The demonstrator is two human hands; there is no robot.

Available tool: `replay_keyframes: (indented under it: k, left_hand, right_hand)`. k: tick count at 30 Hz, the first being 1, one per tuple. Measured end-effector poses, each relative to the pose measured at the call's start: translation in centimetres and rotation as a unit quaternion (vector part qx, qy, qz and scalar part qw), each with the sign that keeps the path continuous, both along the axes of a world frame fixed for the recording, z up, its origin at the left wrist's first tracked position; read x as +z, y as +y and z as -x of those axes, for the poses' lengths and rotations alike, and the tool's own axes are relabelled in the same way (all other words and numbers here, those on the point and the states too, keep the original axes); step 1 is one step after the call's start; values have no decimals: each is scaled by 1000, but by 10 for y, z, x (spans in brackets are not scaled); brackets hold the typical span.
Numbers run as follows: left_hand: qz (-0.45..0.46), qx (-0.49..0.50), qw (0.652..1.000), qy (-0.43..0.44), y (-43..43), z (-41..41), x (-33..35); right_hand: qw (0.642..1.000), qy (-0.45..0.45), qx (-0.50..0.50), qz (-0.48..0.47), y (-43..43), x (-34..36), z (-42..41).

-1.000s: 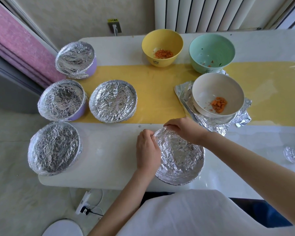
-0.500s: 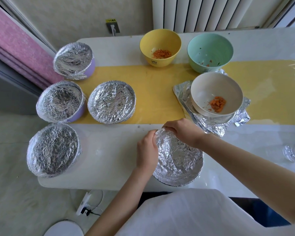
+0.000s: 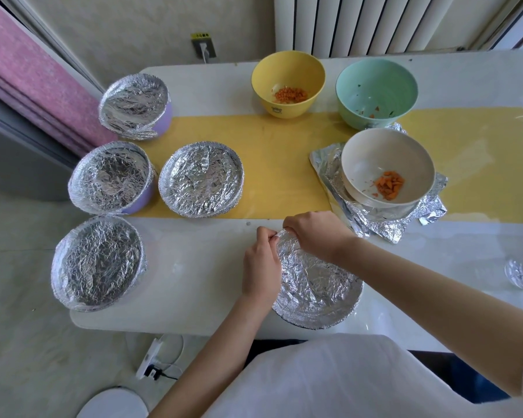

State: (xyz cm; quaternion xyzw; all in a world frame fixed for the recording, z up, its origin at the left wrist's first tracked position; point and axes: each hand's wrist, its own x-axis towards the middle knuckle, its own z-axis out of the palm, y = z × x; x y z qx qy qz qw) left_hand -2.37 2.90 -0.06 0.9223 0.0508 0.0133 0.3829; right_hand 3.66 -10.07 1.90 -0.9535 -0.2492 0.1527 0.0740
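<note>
Foil is being pinched at the far rim of the foil-covered dish [image 3: 317,285], which is sitting at the near edge of the worktop [image 3: 194,282], about midway along it (its near rim is jutting slightly past that edge). The left grip [image 3: 261,267] is lying along the dish's left rim, thumb and forefinger pinching a fold of foil at the far end. The right grip [image 3: 317,236] is curling over the far rim just beside it, fingers tucked onto the same fold, so both are holding the foil narrowly. Beyond the right grip, a cream bowl [image 3: 363,164] with carrot pieces [image 3: 388,184] is standing on a loose foil sheet [image 3: 375,227] at the near border of the yellow runner [image 3: 284,164]. A yellow bowl [image 3: 266,73] and a green bowl [image 3: 375,82] are standing toward the far edge. Other foil-wrapped pieces are crowding the left end: a corner dish [image 3: 97,263] at the near left corner, a near purple bowl [image 3: 112,176] touching a runner dish [image 3: 201,179], and a far purple bowl [image 3: 133,105] toward the far left corner
</note>
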Motion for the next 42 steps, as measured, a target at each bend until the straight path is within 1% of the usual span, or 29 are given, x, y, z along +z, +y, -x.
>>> replay_keyframes:
  k: [3,9,13,15,20,23,27,30,33,37,39,42]
  left_hand:
    - [-9,2,1000,-4,0,1,-1]
    - [-30,-6,999,-16,1,2,-5]
    - [-39,-15,999,-26,1,6,-2]
    - [-44,-14,999,-28,1,7,-2]
    - [-52,-15,999,6,2,9,1]
    - [-41,-10,999,32,2,5,5]
    - [-34,-19,999,25,4,1,0]
    - [-20,-5,1000,2,3,3,-1]
    - [-22,-2,999,-48,2,3,3]
    - [-31,-20,990,-136,9,-3,10]
    - [-20,-41,984,-172,13,-5,10]
    - [-9,-53,978,-203,13,-3,7]
  right_hand:
    - [1000,18,25,3,4,5,3]
    - [998,51,4,-43,4,0,-2]
    - [985,123,-36,-117,-5,-3,-6]
    - [981,141,-49,-125,-11,-1,-6]
    - [972,148,-104,-150,-29,-2,-5]
    - [969,155,-113,-152,-32,1,-2]
    - [967,166,-128,-143,-28,5,-1]
    - [966,172,-136,-137,-24,9,-3]
    - [963,174,-137,-152,-19,17,-2]
    - [950,162,-147,-221,-16,24,1]
    - [936,195,-153,-250,-16,30,1]
    - [900,288,-166,-283,-19,36,1]
